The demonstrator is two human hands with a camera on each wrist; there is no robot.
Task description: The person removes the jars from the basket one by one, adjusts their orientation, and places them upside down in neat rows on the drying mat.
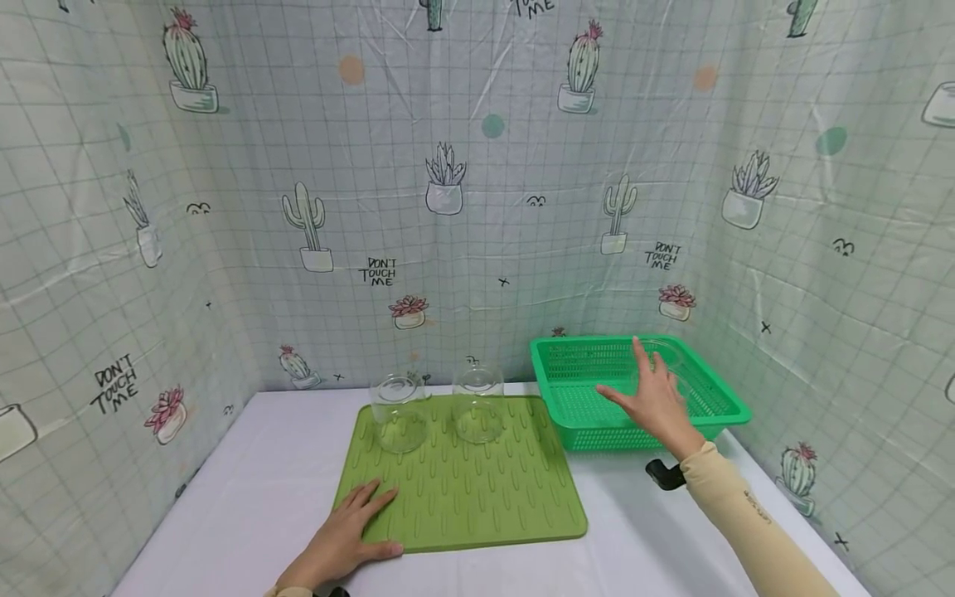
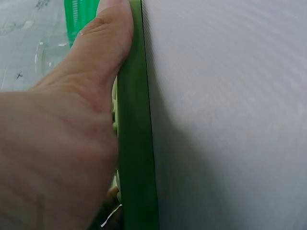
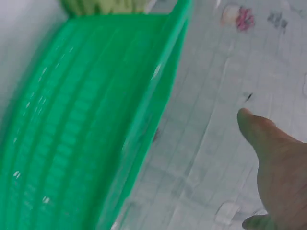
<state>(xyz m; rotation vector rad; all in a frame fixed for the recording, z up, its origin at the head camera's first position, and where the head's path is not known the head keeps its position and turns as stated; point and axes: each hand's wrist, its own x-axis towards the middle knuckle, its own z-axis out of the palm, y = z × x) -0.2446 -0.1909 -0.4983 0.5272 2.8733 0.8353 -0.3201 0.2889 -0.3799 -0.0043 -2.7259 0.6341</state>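
Note:
My left hand (image 1: 345, 531) rests with spread fingers on the near left corner of a green ridged mat (image 1: 485, 497); its thumb lies along the mat's front edge in the left wrist view. Toward the back of that mat stand two clear glasses, a left glass (image 1: 400, 414) and a right glass (image 1: 479, 406). Over the green plastic basket (image 1: 608, 438) hangs my right hand (image 1: 656, 406), thumb and fingers apart, holding nothing. Faint clear outlines of another glass (image 1: 677, 355) show in the basket, partly hidden behind that hand.
A white cloth (image 1: 224, 497) covers the table. The basket sits at the back right, beside the mat's right edge. Behind and on both sides hangs a curtain (image 1: 492, 274) printed with cacti and a grid, close to the basket and the table's back edge.

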